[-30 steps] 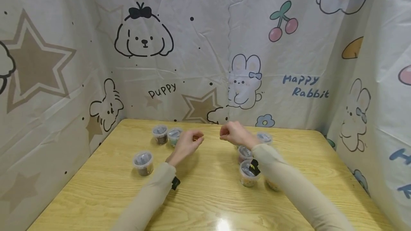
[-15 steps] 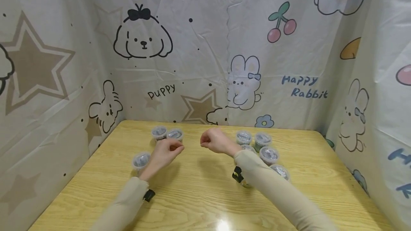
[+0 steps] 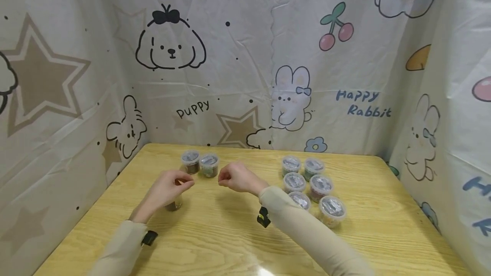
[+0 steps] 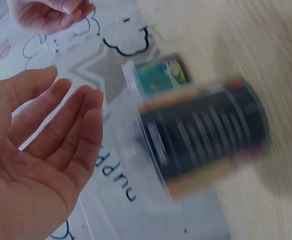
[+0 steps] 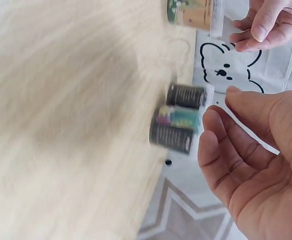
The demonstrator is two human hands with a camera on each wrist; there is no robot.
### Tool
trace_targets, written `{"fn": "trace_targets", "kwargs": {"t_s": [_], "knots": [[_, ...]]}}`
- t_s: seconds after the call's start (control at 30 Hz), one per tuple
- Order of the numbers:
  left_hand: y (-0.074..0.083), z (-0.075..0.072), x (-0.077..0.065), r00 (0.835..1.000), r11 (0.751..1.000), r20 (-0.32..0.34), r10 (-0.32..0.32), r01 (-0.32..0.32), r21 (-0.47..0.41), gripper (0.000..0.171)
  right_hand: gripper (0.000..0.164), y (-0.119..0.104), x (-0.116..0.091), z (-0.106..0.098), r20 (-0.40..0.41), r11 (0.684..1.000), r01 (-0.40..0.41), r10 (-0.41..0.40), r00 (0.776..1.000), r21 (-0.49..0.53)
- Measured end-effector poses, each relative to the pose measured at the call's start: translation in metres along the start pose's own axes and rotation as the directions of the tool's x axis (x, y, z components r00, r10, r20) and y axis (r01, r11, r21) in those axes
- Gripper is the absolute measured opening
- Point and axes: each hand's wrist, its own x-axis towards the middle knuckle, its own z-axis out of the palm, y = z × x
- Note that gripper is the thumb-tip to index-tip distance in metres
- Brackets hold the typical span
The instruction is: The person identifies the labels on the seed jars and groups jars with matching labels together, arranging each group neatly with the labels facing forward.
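Note:
My left hand (image 3: 163, 191) hovers over a lidded plastic tub (image 3: 174, 205), hiding most of it in the head view. In the left wrist view this tub (image 4: 201, 135) shows a dark printed label, blurred, just beyond the fingertips. The fingers are loosely bent, with nothing in them. My right hand (image 3: 241, 178) hangs above the middle of the table, fingers relaxed and bare. Closest to it stands a clear-lidded tub with a teal label (image 3: 209, 166). Beside that is a dark-labelled tub (image 3: 190, 163).
Several more lidded tubs (image 3: 321, 186) stand in two rough rows on the right, partly behind the right sleeve (image 3: 303, 220). The wooden table (image 3: 230, 242) ends at a printed cloth curtain (image 3: 238, 54) behind and along both sides.
Both hands have swept left, the left one coming over the front-left tub. As the right arm shifted, more of the right-hand tubs and the teal-labelled tub came into view.

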Motion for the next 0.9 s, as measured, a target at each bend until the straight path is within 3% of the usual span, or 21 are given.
{"fn": "trace_targets", "kwargs": {"t_s": [0.27,0.43,0.6,0.9], "knots": [[-0.023,-0.015,-0.014,0.998,0.999,0.053,0.039,-0.039,0.004,0.018,0.009,-0.013,0.013,0.028,0.008,0.996,0.014,-0.015,1.000,0.090],[-0.031,-0.019,-0.018,0.995,0.997,0.101,0.019,-0.025,0.067,0.027,0.018,-0.020,0.021,0.041,-0.001,0.995,0.083,-0.083,0.997,0.056],[-0.032,-0.021,-0.020,0.997,0.995,0.077,0.002,-0.010,0.102,0.024,0.028,-0.028,0.026,0.051,0.006,0.990,0.135,-0.135,0.991,0.035],[-0.038,-0.024,-0.021,0.997,0.984,0.051,0.050,-0.058,0.166,0.020,0.039,-0.042,0.035,0.065,0.036,0.985,0.168,-0.170,0.985,0.048]]}}
